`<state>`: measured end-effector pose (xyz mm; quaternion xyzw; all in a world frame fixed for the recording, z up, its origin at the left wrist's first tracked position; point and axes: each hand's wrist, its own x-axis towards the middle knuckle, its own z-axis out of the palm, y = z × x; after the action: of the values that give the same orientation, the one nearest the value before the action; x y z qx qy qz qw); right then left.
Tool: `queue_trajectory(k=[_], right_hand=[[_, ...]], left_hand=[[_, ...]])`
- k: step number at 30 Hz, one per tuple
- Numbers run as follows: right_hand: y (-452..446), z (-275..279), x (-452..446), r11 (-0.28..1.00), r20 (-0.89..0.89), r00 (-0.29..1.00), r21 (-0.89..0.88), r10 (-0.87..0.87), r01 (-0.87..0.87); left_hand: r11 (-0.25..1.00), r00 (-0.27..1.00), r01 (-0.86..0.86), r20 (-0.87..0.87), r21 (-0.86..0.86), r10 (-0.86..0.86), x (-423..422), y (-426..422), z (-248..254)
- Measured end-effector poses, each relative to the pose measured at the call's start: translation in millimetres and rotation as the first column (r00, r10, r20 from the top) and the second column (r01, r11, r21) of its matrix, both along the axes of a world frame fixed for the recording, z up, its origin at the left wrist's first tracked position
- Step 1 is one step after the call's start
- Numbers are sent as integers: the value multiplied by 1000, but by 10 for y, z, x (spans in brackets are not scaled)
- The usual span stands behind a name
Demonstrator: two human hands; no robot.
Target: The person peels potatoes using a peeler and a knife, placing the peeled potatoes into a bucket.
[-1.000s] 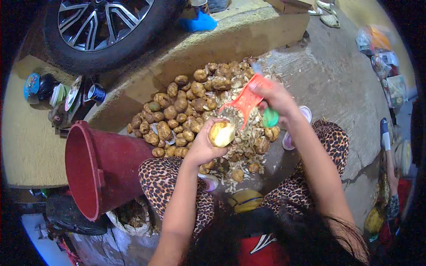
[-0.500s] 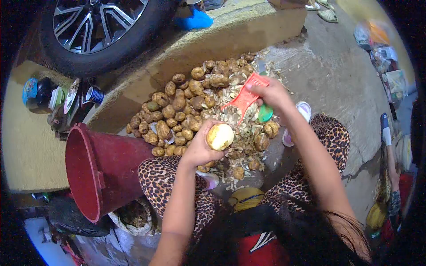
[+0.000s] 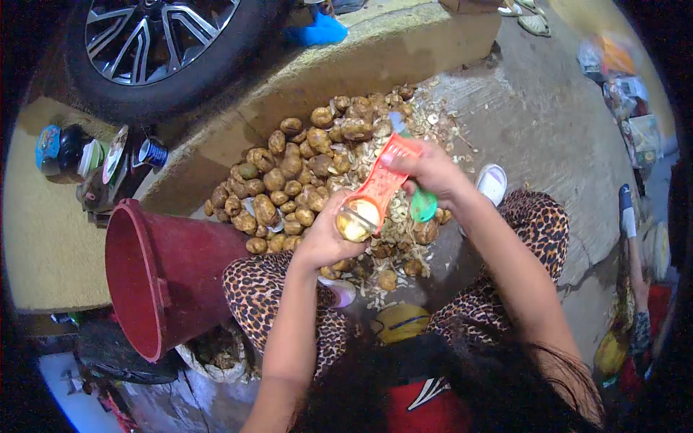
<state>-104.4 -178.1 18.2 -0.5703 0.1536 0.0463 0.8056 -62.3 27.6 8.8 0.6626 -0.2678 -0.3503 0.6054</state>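
My left hand (image 3: 325,238) is closed around a partly peeled potato (image 3: 352,225), its bare flesh pale yellow. My right hand (image 3: 437,173) grips an orange-red peeler (image 3: 386,177), whose blade end lies across the potato's top. Below the right hand a green rounded piece (image 3: 424,206) sticks out, and a pale blade-like strip (image 3: 398,124) shows above it; whether they are one knife I cannot tell. Beyond the hands lies a heap of brown unpeeled potatoes (image 3: 292,169), with peelings (image 3: 440,119) scattered beside and under them.
A dark red bucket (image 3: 188,274) lies tipped at the left, against my leopard-print trouser leg (image 3: 253,289). Behind the potatoes runs a low concrete ledge (image 3: 390,54) with a car wheel (image 3: 159,50) over it. Bags (image 3: 628,101) line the right edge.
My right hand has moved left and slightly down, bringing the peeler from beyond the potato onto it. The green piece and pale strip shifted along with that hand. My left hand stayed nearly still.
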Motion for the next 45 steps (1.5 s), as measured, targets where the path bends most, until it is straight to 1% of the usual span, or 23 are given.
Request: queue_trajectory(k=[3,4,6,8,12,15,16,18,19,20,23,27,30,31,33,34,36,38,39,41,43,44,45], right_hand=[[-77,-107,69,987,-21,1000,-159,22,-25],[-94,-8,79,962,-38,998,-273,-42,31],[-300,-199,116,967,-10,989,-213,-147,142],[-406,-254,138,967,13,976,-132,-218,218],[-153,-31,51,990,37,997,-119,-73,77],[-218,-93,95,980,46,989,-129,-144,149],[-250,-61,106,970,13,982,-153,-190,190],[-230,3,94,969,82,987,-192,-140,154],[-200,53,72,968,114,987,-211,-116,138],[-154,122,27,960,117,992,-271,-43,74],[77,214,-3,875,212,973,-483,90,25],[9,176,30,910,137,988,-415,66,-3],[-43,184,56,915,79,996,-404,45,-9],[-41,177,67,917,57,998,-398,32,-6],[-381,-4,142,880,122,978,-426,-172,208],[-452,-1,157,844,157,949,-434,-272,314],[-422,117,109,896,118,969,-370,-217,246],[-178,263,52,924,98,988,-353,-122,150],[-3,296,-1,933,5,999,-359,-43,42],[11,10,39,958,-17,998,-281,55,-57],[-123,-70,112,935,23,1000,-354,-17,24],[-204,-69,136,930,99,994,-358,-55,87],[-242,35,119,897,35,986,-412,-162,162]], left_hand=[[1000,993,-19,-119,-1,19,-24,-7,-18],[1000,997,-4,-75,8,4,-18,4,-21],[999,999,35,11,37,-35,-4,32,-18],[999,999,33,2,35,-33,29,51,-61],[1000,1000,-19,-5,-6,19,10,-23,-47],[998,997,-52,57,-44,54,-13,-13,13],[998,999,-50,11,-26,50,1,5,1],[999,996,-41,-81,10,42,41,13,-45],[999,997,-45,-67,11,46,49,4,-45],[999,997,-49,-53,10,50,50,-23,-37],[997,997,-71,3,42,71,-29,-90,-34],[993,989,-57,139,99,43,-65,-74,37],[979,990,-78,129,188,54,-38,-108,63],[979,979,-56,205,198,14,-28,-86,65],[973,935,-16,348,230,-67,-15,-7,54],[967,951,-1,299,255,-78,-17,19,28],[953,975,31,202,302,-96,-6,58,-28],[975,984,-19,176,221,-21,-40,-4,49],[983,987,-40,158,182,11,-54,-34,75],[977,980,12,192,213,-54,-20,-17,54],[968,972,34,216,250,-90,-32,19,36],[963,969,24,229,268,-88,-34,19,37],[958,966,16,243,287,-89,-32,25,39]])
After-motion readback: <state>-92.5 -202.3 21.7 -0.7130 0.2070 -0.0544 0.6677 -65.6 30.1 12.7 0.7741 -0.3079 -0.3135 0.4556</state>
